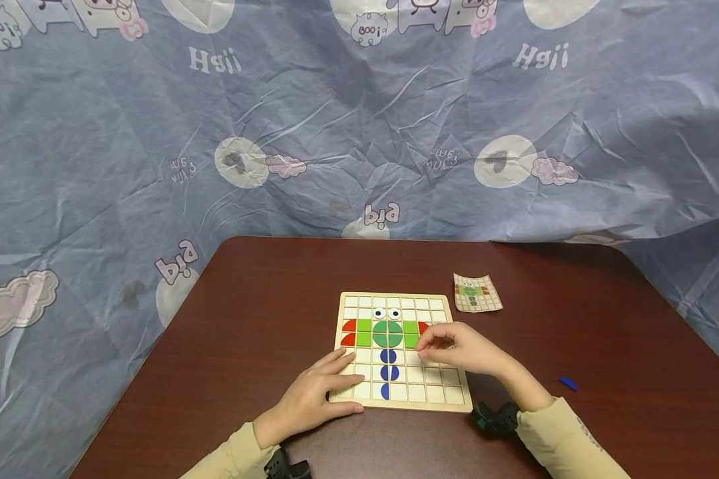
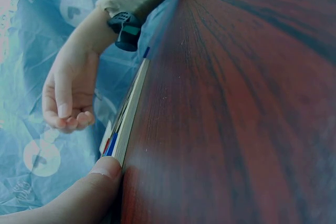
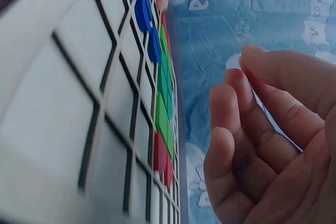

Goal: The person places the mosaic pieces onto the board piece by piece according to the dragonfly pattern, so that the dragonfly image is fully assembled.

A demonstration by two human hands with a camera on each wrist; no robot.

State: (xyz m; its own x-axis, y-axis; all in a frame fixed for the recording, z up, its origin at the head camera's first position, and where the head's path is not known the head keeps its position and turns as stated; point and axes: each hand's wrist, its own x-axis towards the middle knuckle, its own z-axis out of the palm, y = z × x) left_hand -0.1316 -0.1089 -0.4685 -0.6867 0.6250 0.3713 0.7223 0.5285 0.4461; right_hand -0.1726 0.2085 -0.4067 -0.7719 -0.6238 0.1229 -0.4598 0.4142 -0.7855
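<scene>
A wooden grid board [image 1: 416, 394] with white squares lies on the table, bearing flat coloured pieces. My left hand [image 1: 311, 392] rests on its left edge with fingers spread; the thumb [image 2: 92, 190] lies against the near edge in the left wrist view. Over the board's right side hovers my right hand [image 1: 470, 347], its fingers loosely bent and nothing visible between them [image 3: 262, 145]. On the board are two eye pieces [image 1: 386, 313], a green circle [image 1: 387, 334], light green squares [image 1: 364, 332], red quarter pieces [image 1: 348, 340] and a column of blue half-circles [image 1: 385, 391].
A blue half-circle piece [image 1: 568, 383] lies on the dark wooden table [image 1: 263, 299], right of the board. Behind the board's right corner is a paper card [image 1: 478, 303] printed with a similar figure. A patterned cloth [image 1: 335, 133] hangs behind the table.
</scene>
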